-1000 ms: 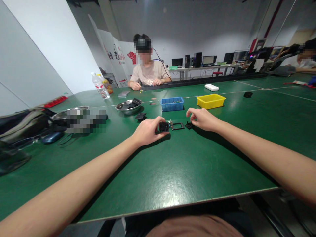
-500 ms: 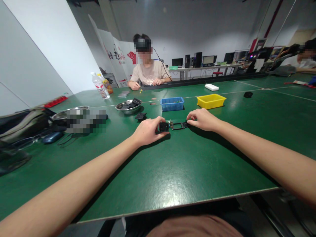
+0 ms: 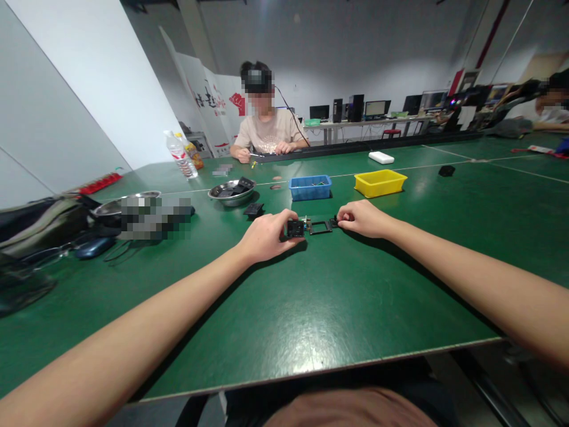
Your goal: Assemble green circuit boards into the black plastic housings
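Thumb and fingers of my left hand (image 3: 269, 237) are closed around a small black square plastic part (image 3: 296, 229). Just right of it, a thin black rectangular frame (image 3: 320, 228) lies on the green table, with small light and blue bits at its left end. My right hand (image 3: 362, 218) has its fingertips pinched on a small black piece (image 3: 334, 222) at the frame's right end; the fingers hide part of that piece. Whether the pieces are joined to the frame I cannot tell.
Beyond my hands stand a blue tray (image 3: 310, 188) with small parts and a yellow tray (image 3: 380, 184). A metal bowl (image 3: 231, 200) holds black parts, and a black part (image 3: 253, 210) lies nearby. A person (image 3: 267, 127) sits opposite. Bags (image 3: 48, 228) lie left.
My right hand has shifted very slightly at the small black piece. My left hand and the black square part look unchanged.
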Tool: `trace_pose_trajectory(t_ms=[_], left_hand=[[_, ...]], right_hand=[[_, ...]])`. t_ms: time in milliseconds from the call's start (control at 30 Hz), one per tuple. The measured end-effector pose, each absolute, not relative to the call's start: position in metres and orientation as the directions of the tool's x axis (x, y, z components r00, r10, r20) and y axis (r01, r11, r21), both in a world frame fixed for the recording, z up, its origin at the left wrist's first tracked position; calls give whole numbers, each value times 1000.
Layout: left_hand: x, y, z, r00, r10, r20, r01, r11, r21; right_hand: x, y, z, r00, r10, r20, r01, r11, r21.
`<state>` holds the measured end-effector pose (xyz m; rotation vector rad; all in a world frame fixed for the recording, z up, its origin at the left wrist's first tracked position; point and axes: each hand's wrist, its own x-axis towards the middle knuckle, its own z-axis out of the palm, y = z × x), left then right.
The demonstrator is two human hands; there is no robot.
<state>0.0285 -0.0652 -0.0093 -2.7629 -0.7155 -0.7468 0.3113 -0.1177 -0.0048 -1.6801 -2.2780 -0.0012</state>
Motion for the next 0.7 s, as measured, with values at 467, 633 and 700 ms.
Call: trace_pose_trajectory(t_ms=[467, 633, 700], left_hand=[[29, -65, -9, 754, 387, 530, 464, -886, -14], [29, -66, -8, 756, 318, 572, 424, -904, -58], [29, -67, -7, 741, 301, 601, 428, -901, -77]], right_hand=[[314, -113, -10, -103, 964, 245, 971, 151, -184], [314, -114, -9, -99, 965, 241, 979, 138, -148], [314, -114, -9, -102, 967, 235, 981, 137, -139]])
